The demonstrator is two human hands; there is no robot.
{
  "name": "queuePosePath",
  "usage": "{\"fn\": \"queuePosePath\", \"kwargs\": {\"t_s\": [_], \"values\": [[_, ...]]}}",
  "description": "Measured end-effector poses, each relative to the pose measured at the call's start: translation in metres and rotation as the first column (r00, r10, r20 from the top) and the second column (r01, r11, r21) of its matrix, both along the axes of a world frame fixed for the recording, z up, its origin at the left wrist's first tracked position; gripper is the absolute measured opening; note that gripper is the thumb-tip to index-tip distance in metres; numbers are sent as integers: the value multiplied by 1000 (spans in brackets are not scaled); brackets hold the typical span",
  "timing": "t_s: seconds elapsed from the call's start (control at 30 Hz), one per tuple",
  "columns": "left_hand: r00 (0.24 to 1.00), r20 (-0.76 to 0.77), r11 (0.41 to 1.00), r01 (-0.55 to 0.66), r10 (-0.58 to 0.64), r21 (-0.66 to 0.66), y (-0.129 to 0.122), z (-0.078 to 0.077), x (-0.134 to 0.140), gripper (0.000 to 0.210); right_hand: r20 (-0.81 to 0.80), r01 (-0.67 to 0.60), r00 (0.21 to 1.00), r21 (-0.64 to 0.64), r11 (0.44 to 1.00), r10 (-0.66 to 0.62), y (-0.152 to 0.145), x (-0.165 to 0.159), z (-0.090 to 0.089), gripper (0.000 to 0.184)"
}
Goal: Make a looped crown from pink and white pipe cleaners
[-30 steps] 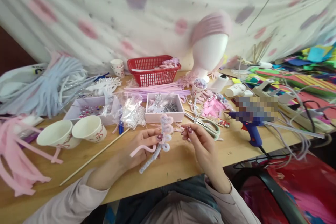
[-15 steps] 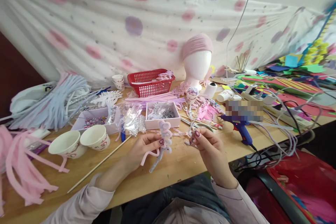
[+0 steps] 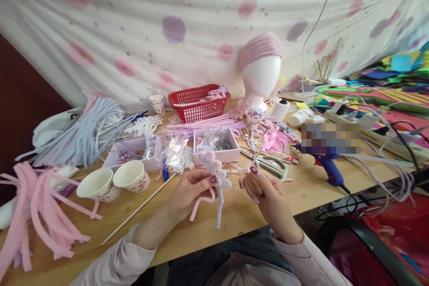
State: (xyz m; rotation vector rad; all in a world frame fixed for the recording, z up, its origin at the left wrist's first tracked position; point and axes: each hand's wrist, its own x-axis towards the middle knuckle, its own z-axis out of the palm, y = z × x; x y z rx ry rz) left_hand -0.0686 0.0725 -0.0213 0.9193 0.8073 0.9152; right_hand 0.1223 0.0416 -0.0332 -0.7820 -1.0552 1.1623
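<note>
Pale wood makes up the table (image 3: pixel 179 239), crowded with craft supplies, under a blotched sheet (image 3: pixel 201 58) hung behind. Nearest, the left hand (image 3: pixel 189 190) pinches a fuzzy looped piece (image 3: pixel 214 165) between thumb and fingers, holding it just above the surface. Its soft lilac and pink loops stack above the fingertips; a wrapped greyish stem (image 3: pixel 219 210) hangs below them, and a pink strip (image 3: pixel 193 212) bends out toward the wrist. Right hand (image 3: pixel 268 192) hovers just beside it, fingers curled; whether they close on some fine strand cannot be told. The step seems to be shaping or fastening around the stem, which would call for a steady left pinch while the right works near it. Beyond the right hand lie scissors (image 3: pixel 284 170); farther off stand a red basket (image 3: pixel 199 114) and a white mannequin head (image 3: pixel 261 73).
</note>
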Motion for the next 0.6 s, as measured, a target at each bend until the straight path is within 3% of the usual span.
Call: {"fn": "queuePosePath", "kwargs": {"t_s": [0.07,0.2,0.37,0.6], "values": [[1000,-9,1000,-5,5,-6,0,0,0,38,-7,-23,1000,13,1000,23,-2,-1,3,54],[999,-47,1000,5,-5,-7,2,0,2,38,-47,-80,996,13,997,80,-8,-2,14,22],[992,-115,999,45,-46,-10,3,-2,3,34,-212,-208,956,-7,978,202,-15,-5,24,27],[985,-163,998,59,-59,-5,4,-6,3,31,-330,-292,905,-23,956,268,-16,-4,26,32]]}}
